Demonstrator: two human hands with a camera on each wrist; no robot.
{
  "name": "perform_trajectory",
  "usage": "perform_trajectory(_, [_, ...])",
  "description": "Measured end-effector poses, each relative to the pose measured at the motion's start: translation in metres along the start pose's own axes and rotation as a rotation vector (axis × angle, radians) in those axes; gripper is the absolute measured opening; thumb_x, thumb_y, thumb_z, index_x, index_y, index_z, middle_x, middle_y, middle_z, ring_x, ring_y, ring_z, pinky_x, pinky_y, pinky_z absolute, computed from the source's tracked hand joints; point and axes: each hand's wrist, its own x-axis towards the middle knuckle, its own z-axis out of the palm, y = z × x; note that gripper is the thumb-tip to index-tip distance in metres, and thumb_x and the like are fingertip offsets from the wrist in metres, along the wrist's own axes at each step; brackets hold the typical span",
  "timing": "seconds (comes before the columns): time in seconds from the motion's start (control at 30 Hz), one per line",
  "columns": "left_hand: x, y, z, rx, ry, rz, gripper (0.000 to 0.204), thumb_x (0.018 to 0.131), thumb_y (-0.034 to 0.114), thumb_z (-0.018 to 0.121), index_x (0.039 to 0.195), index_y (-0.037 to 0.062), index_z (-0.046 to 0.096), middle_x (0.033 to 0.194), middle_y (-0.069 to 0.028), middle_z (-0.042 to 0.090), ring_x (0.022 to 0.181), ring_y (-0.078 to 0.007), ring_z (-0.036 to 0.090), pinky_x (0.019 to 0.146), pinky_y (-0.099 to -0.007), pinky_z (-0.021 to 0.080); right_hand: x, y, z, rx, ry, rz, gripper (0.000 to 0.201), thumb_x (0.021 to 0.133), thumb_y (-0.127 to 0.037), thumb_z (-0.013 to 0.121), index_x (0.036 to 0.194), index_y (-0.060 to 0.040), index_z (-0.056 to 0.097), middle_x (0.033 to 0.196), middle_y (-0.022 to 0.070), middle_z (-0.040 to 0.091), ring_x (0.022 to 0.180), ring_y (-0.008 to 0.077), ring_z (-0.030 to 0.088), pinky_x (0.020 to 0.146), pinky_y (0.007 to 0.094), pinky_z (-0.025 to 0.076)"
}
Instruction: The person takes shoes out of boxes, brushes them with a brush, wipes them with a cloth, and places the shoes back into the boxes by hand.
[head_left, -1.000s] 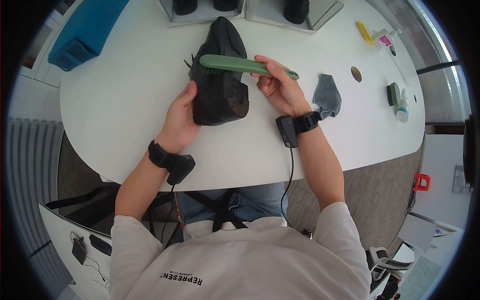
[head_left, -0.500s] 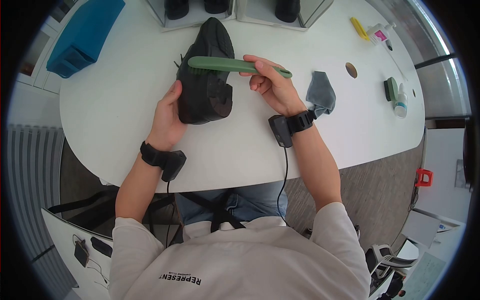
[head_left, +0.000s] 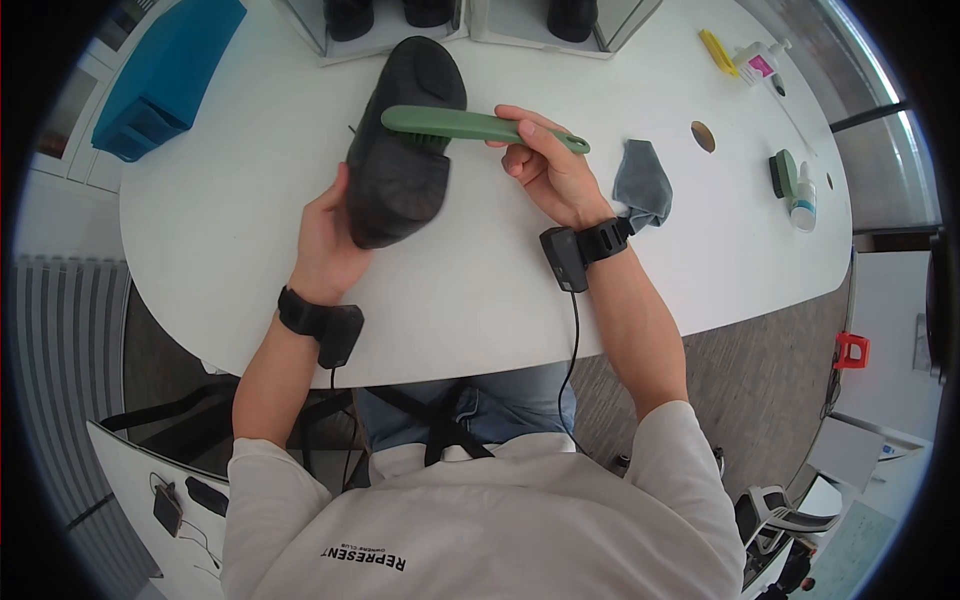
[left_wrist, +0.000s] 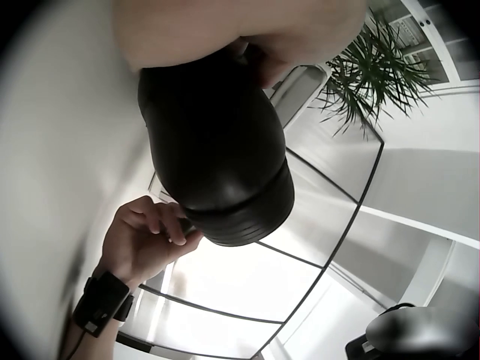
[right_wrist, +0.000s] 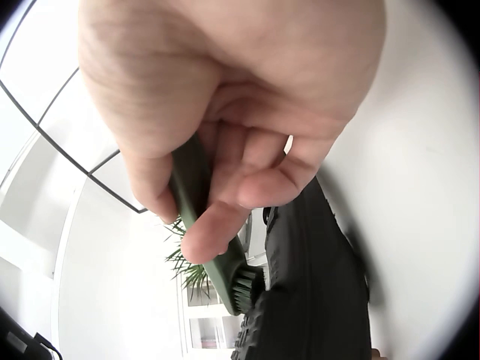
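A black shoe (head_left: 395, 200) is held over the white table, toe away from the body, its dark sole turned up toward the head camera. My left hand (head_left: 330, 250) grips it by the left side near the heel; in the left wrist view the rounded heel (left_wrist: 221, 150) fills the middle. Between thumb and fingers of my right hand (head_left: 558, 182) is the handle of a green brush (head_left: 455, 124), which lies across the shoe's middle. The right wrist view shows its dark green bristles (right_wrist: 246, 289) against the sole's ridged edge.
A grey cloth (head_left: 642, 180) lies right of my right hand. Farther right are a smaller green brush (head_left: 783, 174), a white bottle (head_left: 804, 205), a pink-labelled bottle (head_left: 757, 63) and a yellow item (head_left: 718, 53). Boxes with black shoes (head_left: 572, 18) stand behind; a blue case (head_left: 168, 80) sits left.
The left hand has rolled the shoe so its sole faces up more. The brush stays across the shoe's middle. Shoe and hands have shifted left in the head view.
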Motion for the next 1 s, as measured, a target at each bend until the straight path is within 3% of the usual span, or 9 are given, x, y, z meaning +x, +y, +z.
perform_trajectory(0.13, [-0.003,-0.019,0.008,0.294,0.043,0.047,0.042,0.101,0.031,0.041,0.135,0.0053,0.042,0.135,-0.0066,0.049,0.124,-0.0208,0.047,0.105,-0.0381,0.037,0.0,0.004,0.005,-0.003,-0.057,0.012,0.04,0.094,-0.023,0.058,0.125,0.0003,0.054,0.097,0.0128,0.067,0.067,0.0117,0.056,0.066,0.0232,0.046])
perform_trajectory(0.33, [-0.001,-0.012,0.002,0.185,0.005,0.027,0.042,0.101,0.031,0.038,0.133,0.0047,0.043,0.132,-0.0069,0.051,0.122,-0.022,0.048,0.105,-0.0385,0.038,-0.001,0.004,0.012,-0.023,-0.073,0.024,0.04,0.094,-0.021,0.058,0.128,-0.0014,0.052,0.103,0.0139,0.065,0.068,0.0116,0.054,0.065,0.0238,0.045])
perform_trajectory(0.4, [0.001,-0.01,-0.007,0.001,-0.122,0.015,0.039,0.102,0.028,0.035,0.126,0.0007,0.049,0.127,-0.0107,0.056,0.118,-0.0232,0.054,0.104,-0.0383,0.04,-0.001,0.007,0.009,0.035,-0.065,0.001,0.04,0.092,-0.02,0.061,0.126,-0.0006,0.053,0.102,0.0139,0.066,0.067,0.0122,0.057,0.062,0.0237,0.048])
perform_trajectory(0.53, [0.0,-0.003,-0.011,-0.1,-0.21,-0.016,0.038,0.102,0.026,0.035,0.123,-0.0009,0.051,0.127,-0.012,0.056,0.118,-0.0237,0.054,0.105,-0.0382,0.04,-0.001,0.007,0.003,0.069,-0.066,-0.015,0.041,0.092,-0.021,0.061,0.127,-0.0007,0.052,0.102,0.0137,0.066,0.068,0.0119,0.057,0.062,0.0234,0.047])
perform_trajectory(0.73, [0.0,-0.002,-0.008,-0.141,-0.106,0.004,0.038,0.102,0.025,0.035,0.123,-0.0018,0.051,0.128,-0.013,0.056,0.118,-0.0235,0.054,0.105,-0.0379,0.04,0.001,0.009,-0.005,0.117,-0.094,-0.015,0.04,0.093,-0.022,0.06,0.126,-0.0005,0.053,0.101,0.014,0.066,0.067,0.0119,0.057,0.064,0.024,0.046])
perform_trajectory(0.8, [0.001,-0.006,-0.007,0.008,-0.038,0.005,0.037,0.102,0.029,0.038,0.127,0.0043,0.048,0.129,-0.0084,0.054,0.118,-0.0218,0.052,0.104,-0.0368,0.039,0.001,0.01,-0.006,0.11,-0.131,-0.02,0.041,0.093,-0.023,0.06,0.126,-0.0003,0.053,0.1,0.0142,0.066,0.066,0.0123,0.057,0.063,0.0246,0.047])
perform_trajectory(1.0, [-0.005,-0.02,0.007,0.227,0.083,0.026,0.043,0.101,0.032,0.04,0.133,0.0046,0.043,0.133,-0.0063,0.05,0.123,-0.0204,0.047,0.105,-0.0387,0.037,-0.001,0.009,-0.002,0.09,-0.142,-0.002,0.041,0.093,-0.022,0.059,0.126,0.0005,0.053,0.099,0.0151,0.066,0.066,0.0135,0.057,0.063,0.0252,0.048])
